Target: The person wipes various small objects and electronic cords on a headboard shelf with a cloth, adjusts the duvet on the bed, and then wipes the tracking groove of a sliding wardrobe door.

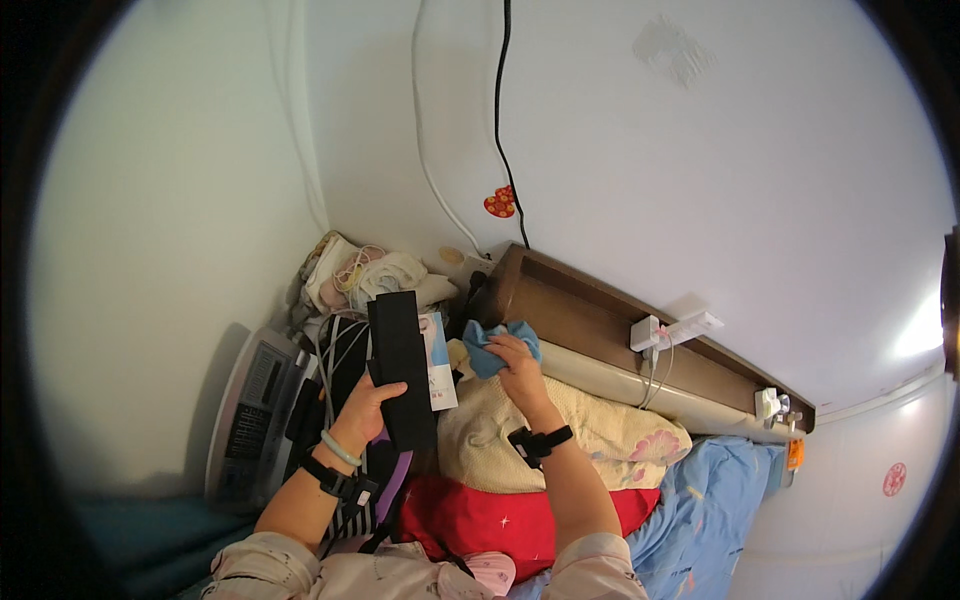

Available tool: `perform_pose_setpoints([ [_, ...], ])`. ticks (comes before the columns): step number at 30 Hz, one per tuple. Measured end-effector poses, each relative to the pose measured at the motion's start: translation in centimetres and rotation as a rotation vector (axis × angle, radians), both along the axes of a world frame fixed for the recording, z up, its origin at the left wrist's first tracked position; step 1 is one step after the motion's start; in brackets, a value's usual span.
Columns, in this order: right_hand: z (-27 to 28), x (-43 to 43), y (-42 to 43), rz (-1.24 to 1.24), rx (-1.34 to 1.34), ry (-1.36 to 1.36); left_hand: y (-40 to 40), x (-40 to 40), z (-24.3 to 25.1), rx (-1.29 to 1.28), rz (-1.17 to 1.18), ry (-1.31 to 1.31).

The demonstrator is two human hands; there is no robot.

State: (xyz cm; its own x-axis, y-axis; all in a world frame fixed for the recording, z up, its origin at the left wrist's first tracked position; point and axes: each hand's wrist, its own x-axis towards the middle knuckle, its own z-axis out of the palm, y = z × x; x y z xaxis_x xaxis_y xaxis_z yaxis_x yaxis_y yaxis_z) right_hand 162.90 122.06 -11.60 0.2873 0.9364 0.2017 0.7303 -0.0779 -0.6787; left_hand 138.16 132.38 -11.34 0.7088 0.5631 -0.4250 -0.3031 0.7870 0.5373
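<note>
My left hand (367, 409) grips a long, flat black object (402, 367), perhaps a box or folder, with the thumb across its face. Under my right hand (519, 371) is a crumpled blue cloth (487, 352), held in the fingers at the corner of the brown headboard (555, 306). Directly below that hand a cream towel with pink flowers (600, 431) covers a pillow. Behind the black object, a printed card or leaflet (441, 367) shows partly, its left side hidden.
A grey electronic device with a keypad (259, 405) leans at the left wall. Bundled cloths and white cables (375, 274) fill the corner. A power strip (686, 328) with chargers rests on the headboard. Red bedding (480, 517) and a blue sheet (697, 502) lie nearer me.
</note>
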Motion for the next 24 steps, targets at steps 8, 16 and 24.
perform_pose_setpoints([
  [8, 0.0, 3.3, -1.6, -0.446, 0.255, -0.005, -1.1, 0.3, -0.9, 0.032, 0.008, 0.025],
  [16, -2.5, 1.3, -0.3, -0.314, -0.026, -0.438, -1.8, 1.3, 0.2, 0.028, -0.023, 0.106],
  [24, -3.0, 8.9, -9.0, -0.467, 0.005, -0.447, -2.4, 2.1, -0.4, 0.053, -0.070, 0.110],
])
